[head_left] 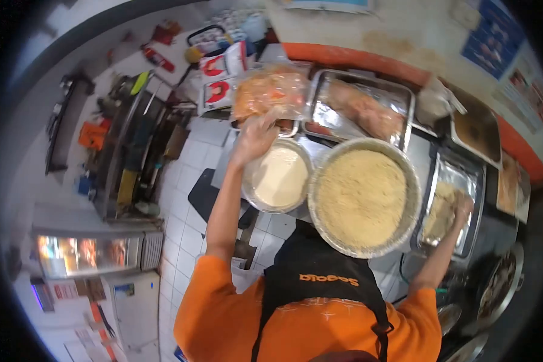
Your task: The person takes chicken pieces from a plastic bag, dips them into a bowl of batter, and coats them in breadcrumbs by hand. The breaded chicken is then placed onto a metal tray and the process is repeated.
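My left hand (257, 139) reaches over the rim of a small metal tray (288, 128), its fingers drawn together at the lower edge of a clear plastic bag (270, 93) of orange-coloured food. What those fingers hold is hidden. Just below it stands a round bowl of pale batter (279, 176). A big round metal pan (315, 208) full of yellowish crumbs (362, 198) sits between my two arms. Over on the right, my right hand (463, 206) is closed at the edge of crumb-coated food (440, 211) in a rectangular metal tray (472, 238); its fingertips are out of sight.
Behind the pan, a metal tray (317, 99) holds raw-looking meat (365, 110). A deep steel container (476, 136) stands at the back right. Large pots (502, 283) are at the lower right. Red-and-white packs (219, 93) lie at the back left.
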`<state>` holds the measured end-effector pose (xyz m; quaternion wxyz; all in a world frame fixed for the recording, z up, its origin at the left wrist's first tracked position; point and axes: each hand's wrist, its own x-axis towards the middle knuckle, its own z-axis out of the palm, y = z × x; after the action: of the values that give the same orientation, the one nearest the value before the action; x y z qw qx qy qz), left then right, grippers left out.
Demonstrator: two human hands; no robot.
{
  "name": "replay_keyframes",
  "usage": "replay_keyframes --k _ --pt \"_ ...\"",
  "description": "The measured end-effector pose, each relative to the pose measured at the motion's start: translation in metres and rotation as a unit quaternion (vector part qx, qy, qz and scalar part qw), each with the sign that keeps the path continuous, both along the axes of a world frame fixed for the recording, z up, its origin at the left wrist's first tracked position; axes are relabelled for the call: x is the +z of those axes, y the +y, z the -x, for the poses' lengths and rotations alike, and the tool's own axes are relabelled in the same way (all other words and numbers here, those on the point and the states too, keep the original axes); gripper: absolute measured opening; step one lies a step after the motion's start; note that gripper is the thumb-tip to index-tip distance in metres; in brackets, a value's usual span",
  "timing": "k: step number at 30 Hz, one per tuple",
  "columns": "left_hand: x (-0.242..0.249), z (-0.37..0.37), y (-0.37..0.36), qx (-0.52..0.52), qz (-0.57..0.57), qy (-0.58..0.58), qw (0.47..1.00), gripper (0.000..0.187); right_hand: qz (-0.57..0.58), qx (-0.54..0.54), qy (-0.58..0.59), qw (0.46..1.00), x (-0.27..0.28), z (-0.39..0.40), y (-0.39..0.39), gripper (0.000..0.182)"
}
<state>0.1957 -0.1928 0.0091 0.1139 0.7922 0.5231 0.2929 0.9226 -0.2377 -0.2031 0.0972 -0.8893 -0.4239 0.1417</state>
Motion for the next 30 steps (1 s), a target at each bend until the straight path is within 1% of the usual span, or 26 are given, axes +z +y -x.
replay_keyframes --k 2,3,5,6,7,8,9,10,11,12,13,14,15,16,18,20,23,26,27,30 --pt "-0.005 0.027 0.051 0.063 0.069 -0.038 0.995 0.036 -0.134 -0.045 -0.145 0.979 0.02 0.03 -0.022 0.054" --pt "-0.006 0.037 0.07 0.072 0.062 -0.039 0.995 0.036 -0.148 -0.026 -0.129 0.98 0.031 0.038 -0.032 0.052" --pt "-0.01 0.05 0.104 0.065 0.041 -0.123 0.989 0.03 -0.167 -0.008 -0.115 0.979 0.049 0.051 -0.051 0.051" --pt "-0.016 0.053 0.118 0.064 0.039 -0.125 0.989 0.03 -0.161 -0.048 -0.033 0.985 0.055 0.057 -0.064 0.051" --pt "-0.022 0.054 0.132 0.088 0.031 -0.039 0.995 0.028 -0.153 -0.089 0.048 0.983 0.06 0.065 -0.074 0.051" --pt "-0.027 0.053 0.144 0.108 0.022 0.047 0.993 0.026 -0.155 -0.096 0.046 0.982 0.064 0.074 -0.084 0.051" --pt "-0.031 0.05 0.157 0.107 0.028 0.112 0.988 0.026 -0.206 -0.117 0.135 0.962 0.067 0.083 -0.095 0.047" --pt "-0.04 0.048 0.167 0.099 0.039 0.166 0.98 0.026 -0.259 -0.141 0.22 0.93 0.073 0.095 -0.11 0.042" --pt "-0.046 0.045 0.177 0.085 0.049 0.219 0.971 0.026 -0.215 -0.195 0.237 0.927 0.104 0.122 -0.117 0.038" --pt "-0.051 0.043 0.184 0.062 0.062 0.26 0.962 0.026 -0.225 -0.122 0.145 0.956 0.041 0.074 -0.135 0.034" --pt "-0.057 0.043 0.188 0.035 0.075 0.29 0.953 0.026 -0.234 -0.129 0.189 0.945 0.043 0.082 -0.147 0.035" --pt "-0.06 0.047 0.195 0.009 0.091 0.318 0.944 0.026 -0.277 -0.202 0.259 0.903 0.106 0.146 -0.155 0.036" --pt "-0.062 0.05 0.202 -0.016 0.102 0.344 0.933 0.026 -0.226 -0.129 0.168 0.951 0.117 0.149 -0.17 0.036" --pt "-0.062 0.052 0.211 -0.033 0.112 0.367 0.923 0.026 -0.185 -0.121 0.076 0.972 0.141 0.169 -0.175 0.036" --pt "-0.063 0.049 0.23 -0.059 0.113 0.406 0.905 0.026 -0.234 -0.114 0.04 0.965 0.134 0.179 -0.2 0.036" --pt "-0.061 0.037 0.245 -0.069 0.107 0.431 0.893 0.026 -0.239 -0.142 0.064 0.958 0.152 0.197 -0.212 0.034" --pt "-0.062 0.036 0.235 -0.073 0.075 0.44 0.892 0.026 -0.265 -0.199 0.152 0.931 0.138 0.207 -0.228 0.032" --pt "-0.071 0.048 0.199 -0.071 0.036 0.435 0.897 0.026 -0.293 -0.217 0.18 0.913 0.135 0.22 -0.235 0.031" --pt "-0.074 0.051 0.188 -0.071 0.026 0.432 0.899 0.026 -0.319 -0.199 0.139 0.916 0.12 0.22 -0.237 0.03" --pt "-0.084 0.064 0.163 -0.074 0.004 0.421 0.904 0.026 -0.3 -0.212 0.149 0.918 0.131 0.229 -0.235 0.03"
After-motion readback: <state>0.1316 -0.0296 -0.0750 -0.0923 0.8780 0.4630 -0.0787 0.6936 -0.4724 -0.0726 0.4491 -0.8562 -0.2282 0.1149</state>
